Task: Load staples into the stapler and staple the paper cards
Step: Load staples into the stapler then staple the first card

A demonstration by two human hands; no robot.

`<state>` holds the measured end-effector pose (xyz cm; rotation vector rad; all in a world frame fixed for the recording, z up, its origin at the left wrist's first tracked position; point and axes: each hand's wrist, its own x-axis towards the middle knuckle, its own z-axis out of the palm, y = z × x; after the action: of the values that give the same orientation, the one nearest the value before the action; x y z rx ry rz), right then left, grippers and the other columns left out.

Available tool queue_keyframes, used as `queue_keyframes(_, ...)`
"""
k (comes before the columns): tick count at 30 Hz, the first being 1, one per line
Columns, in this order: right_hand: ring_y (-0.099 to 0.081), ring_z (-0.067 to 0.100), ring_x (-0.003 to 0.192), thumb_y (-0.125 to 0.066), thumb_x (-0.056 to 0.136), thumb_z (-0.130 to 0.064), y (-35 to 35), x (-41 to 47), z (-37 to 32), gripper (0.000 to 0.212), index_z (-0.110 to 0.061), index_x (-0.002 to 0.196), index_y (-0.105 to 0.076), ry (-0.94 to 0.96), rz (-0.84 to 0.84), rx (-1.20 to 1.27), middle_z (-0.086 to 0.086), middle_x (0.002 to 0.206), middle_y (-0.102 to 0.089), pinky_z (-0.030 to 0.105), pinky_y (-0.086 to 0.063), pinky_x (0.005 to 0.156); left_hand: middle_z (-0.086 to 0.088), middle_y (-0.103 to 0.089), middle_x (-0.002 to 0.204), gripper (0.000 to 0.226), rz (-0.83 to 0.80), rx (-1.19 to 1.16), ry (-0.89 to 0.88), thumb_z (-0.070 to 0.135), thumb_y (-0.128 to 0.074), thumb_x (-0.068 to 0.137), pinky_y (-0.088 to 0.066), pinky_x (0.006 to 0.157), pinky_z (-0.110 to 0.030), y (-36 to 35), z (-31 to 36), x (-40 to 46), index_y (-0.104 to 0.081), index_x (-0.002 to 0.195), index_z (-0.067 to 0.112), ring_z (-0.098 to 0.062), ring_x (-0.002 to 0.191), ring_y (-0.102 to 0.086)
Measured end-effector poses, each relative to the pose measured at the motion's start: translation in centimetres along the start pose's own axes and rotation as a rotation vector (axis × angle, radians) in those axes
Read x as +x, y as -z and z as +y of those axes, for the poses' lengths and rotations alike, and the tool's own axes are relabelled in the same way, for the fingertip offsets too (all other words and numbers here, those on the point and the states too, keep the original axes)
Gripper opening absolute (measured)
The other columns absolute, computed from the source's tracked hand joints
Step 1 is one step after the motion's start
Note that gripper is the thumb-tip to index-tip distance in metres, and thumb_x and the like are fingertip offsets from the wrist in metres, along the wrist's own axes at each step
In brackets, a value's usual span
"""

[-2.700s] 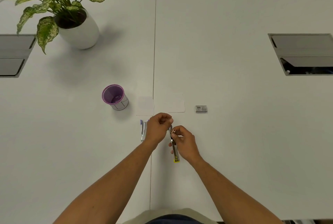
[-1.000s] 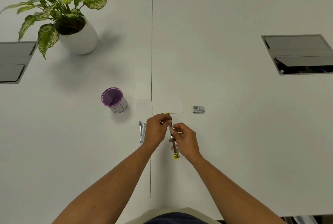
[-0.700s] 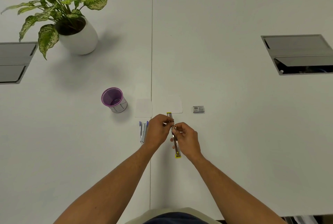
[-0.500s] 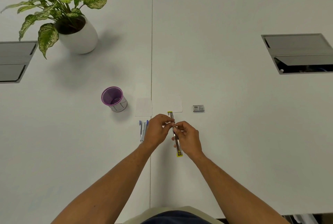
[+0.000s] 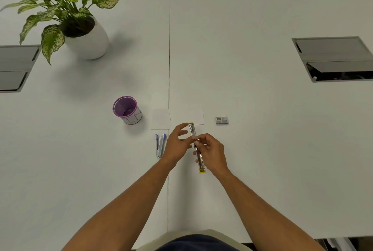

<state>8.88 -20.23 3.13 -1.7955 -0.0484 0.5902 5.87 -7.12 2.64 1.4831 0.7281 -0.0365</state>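
**Left hand lets go of the open stapler**

At the near middle of the desk [image 5: 242,28], the right hand [image 5: 212,152] held the opened yellow stapler [image 5: 198,155], its fingers curled round the middle of the long body and the thumb and forefinger pinching something small and shiny at the top of the track; whether that was a strip of staples could not be told. The stapler lay stretched out flat, one yellow tip pointing away toward the cards, the other toward the person. Half a second before, the left hand [image 5: 177,143] had been closed on the far end of it; now its fingers were spread and relaxed, lifted clear of the far arm, holding nothing. That looked like the loading step drawing to a close, with the closing of the stapler yet to come.

Two paper cards [image 5: 198,115] lay flat just beyond the hands, one either side of the desk's seam, unstapled as far as could be seen. A small staple box [image 5: 221,120] sat to their right. A second stapler, blue and silver [image 5: 160,145], lay just left of the left hand, and a purple pen cup [image 5: 127,109] stood farther left. A potted plant [image 5: 80,30] stood well away. Nothing lay between the stapler and the cards.
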Motion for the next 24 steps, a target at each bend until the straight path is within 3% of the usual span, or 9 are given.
queue_keyframes(5, -0.07, 0.023, 0.066, -0.062, 0.094, -0.009, 0.5, -0.1, -0.5, 0.008, -0.015, 0.098, -0.065, -0.013, -0.032, 0.007, 0.01, 0.089, -0.069, 0.043, -0.061, 0.055, -0.014, -0.063, 0.106, 0.058, -0.091, -0.236, 0.151, 0.003, -0.065, 0.087, -0.06, 0.069, -0.033, 0.0, 0.4, 0.4, -0.04, 0.136, 0.019, -0.021, 0.082, -0.072)
queue_keyframes(12, -0.069, 0.026, 0.069, -0.059, 0.095, -0.009, 0.8, -0.1, -1.1, 0.01, -0.016, 0.103, -0.06, -0.016, -0.102, -0.047, 0.01, 0.095, -0.068, 0.036, -0.058, 0.056, -0.011, -0.06, 0.092, 0.057, -0.097, -0.164, 0.146, 0.002, -0.064, 0.086, -0.059, 0.066, -0.029, -0.1, 0.5, 0.9, -0.038, 0.13, 0.027, -0.017, 0.078, -0.068)
queue_keyframes(16, -0.069, 0.023, 0.066, -0.06, 0.095, -0.011, 0.9, -0.2, -0.8, 0.009, -0.018, 0.1, -0.06, -0.012, -0.104, -0.068, 0.009, 0.096, -0.069, 0.032, -0.056, 0.052, -0.019, -0.062, 0.098, 0.045, -0.044, -0.123, 0.144, 0.004, -0.059, 0.088, -0.058, 0.063, -0.027, -0.4, 0.1, 1.0, -0.041, 0.125, 0.022, -0.022, 0.078, -0.069)
queue_keyframes(21, -0.068, 0.016, 0.06, -0.06, 0.094, -0.011, 0.8, -0.5, -0.6, 0.016, -0.027, 0.091, -0.062, -0.003, -0.111, -0.077, 0.003, 0.092, -0.07, 0.032, -0.056, 0.049, -0.019, -0.066, 0.091, 0.025, 0.059, -0.127, 0.151, 0.009, -0.051, 0.094, -0.06, 0.064, -0.035, -0.4, -0.4, 1.3, -0.048, 0.119, 0.013, -0.026, 0.074, -0.067)
queue_keyframes(24, -0.069, 0.018, 0.061, -0.061, 0.093, -0.011, 0.9, -0.5, -0.7, 0.014, -0.025, 0.092, -0.062, 0.007, -0.122, -0.086, 0.001, 0.093, -0.071, 0.033, -0.056, 0.049, -0.019, -0.069, 0.092, 0.017, 0.124, -0.174, 0.182, 0.01, -0.052, 0.094, -0.059, 0.061, -0.032, -0.3, -0.2, 1.6, -0.05, 0.11, 0.012, -0.026, 0.076, -0.069)
